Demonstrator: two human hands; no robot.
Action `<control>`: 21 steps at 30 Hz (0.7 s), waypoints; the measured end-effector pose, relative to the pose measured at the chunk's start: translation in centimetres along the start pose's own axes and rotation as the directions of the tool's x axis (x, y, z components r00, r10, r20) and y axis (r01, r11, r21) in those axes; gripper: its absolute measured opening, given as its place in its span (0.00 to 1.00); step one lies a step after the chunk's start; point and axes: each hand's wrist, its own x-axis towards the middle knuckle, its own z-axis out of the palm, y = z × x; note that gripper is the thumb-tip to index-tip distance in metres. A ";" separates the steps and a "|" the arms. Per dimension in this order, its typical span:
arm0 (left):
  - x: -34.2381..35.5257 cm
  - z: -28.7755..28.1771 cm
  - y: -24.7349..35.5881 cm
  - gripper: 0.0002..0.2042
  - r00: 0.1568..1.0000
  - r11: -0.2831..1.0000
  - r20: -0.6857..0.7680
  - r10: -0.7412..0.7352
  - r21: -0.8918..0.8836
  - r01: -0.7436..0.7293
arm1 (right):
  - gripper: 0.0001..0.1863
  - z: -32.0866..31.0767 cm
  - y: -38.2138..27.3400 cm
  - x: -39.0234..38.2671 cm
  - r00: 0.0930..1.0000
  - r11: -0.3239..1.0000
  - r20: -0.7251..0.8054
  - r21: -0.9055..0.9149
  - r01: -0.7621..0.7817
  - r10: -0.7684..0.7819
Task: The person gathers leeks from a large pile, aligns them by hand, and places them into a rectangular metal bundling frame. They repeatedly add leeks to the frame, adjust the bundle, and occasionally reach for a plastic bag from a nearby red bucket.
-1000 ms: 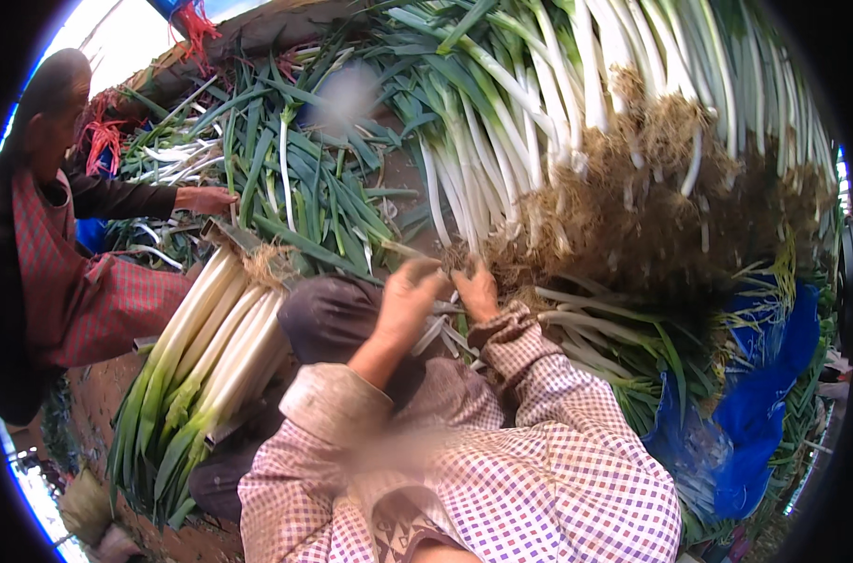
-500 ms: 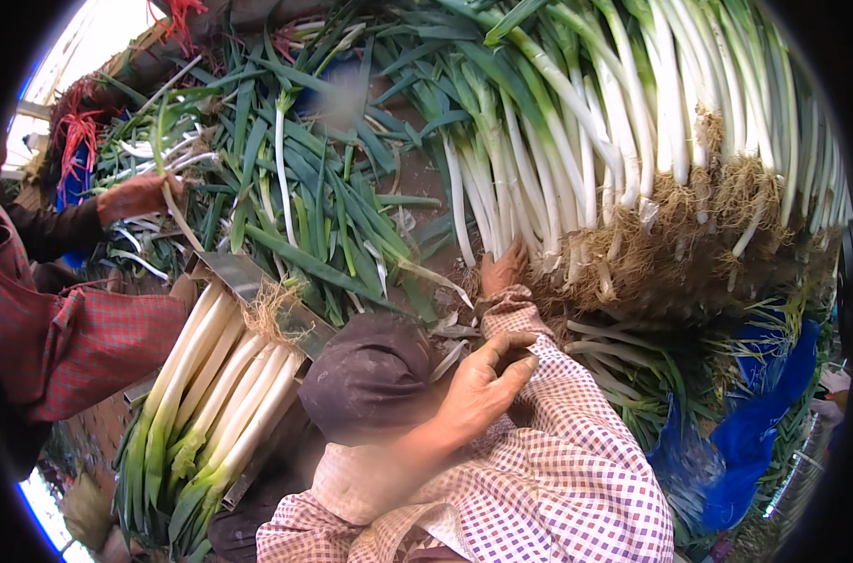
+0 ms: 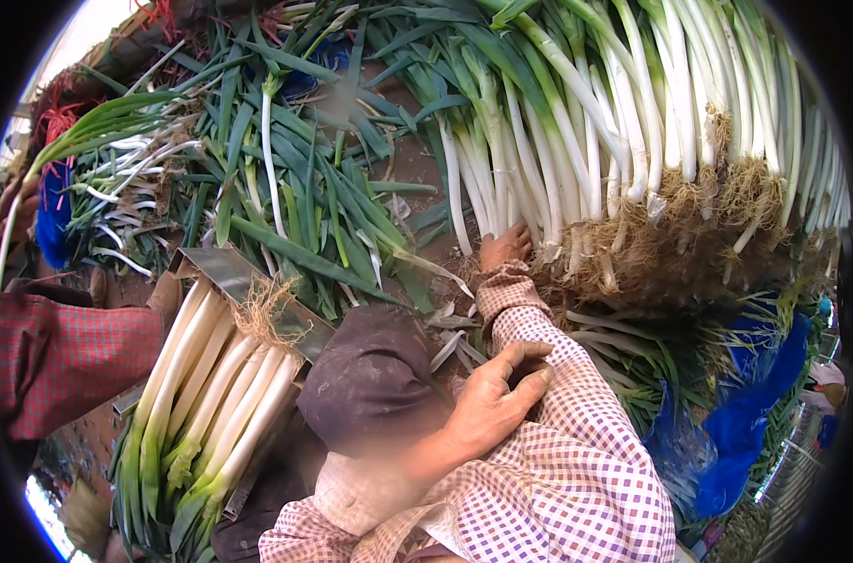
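Trimmed leeks (image 3: pixel 211 403) stacked in tray; big rooted pile (image 3: pixel 652 178) untouched. Right hand (image 3: pixel 504 246) reaching there, grip unclear; left hand (image 3: pixel 487 399) pinching right sleeve (image 3: pixel 558 375).

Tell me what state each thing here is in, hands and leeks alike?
Left hand: bare, grip closed on the checked right sleeve.
Right hand: reaching into the leek pile, fingers hidden among the roots.
Big leek pile: untrimmed, roots and soil on.
Cleaned leeks: trimmed white, lying side by side.
Loose green leaves: scattered on the ground.
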 end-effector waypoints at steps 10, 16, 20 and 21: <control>-0.7 -0.3 -0.3 0.16 1.000 1.000 0.011 0.025 0.015 -0.025 | 0.34 0.1 1.2 0.7 0.997 0.999 0.071 -0.004 0.036 -0.036; -0.6 -0.6 -0.6 0.16 0.997 0.996 0.010 0.078 0.033 -0.078 | 0.29 -2.7 -2.7 -3.4 0.934 0.886 0.355 0.420 -0.199 0.042; -0.6 0.1 -0.5 0.16 0.994 0.993 0.065 0.093 0.071 -0.097 | 0.25 2.8 -0.7 -4.2 0.926 0.903 0.006 0.227 0.366 -0.377; -0.5 0.1 -0.4 0.16 0.991 0.989 0.069 0.111 0.091 -0.117 | 0.24 2.7 -0.6 -4.4 0.921 0.903 0.072 0.242 0.355 -0.382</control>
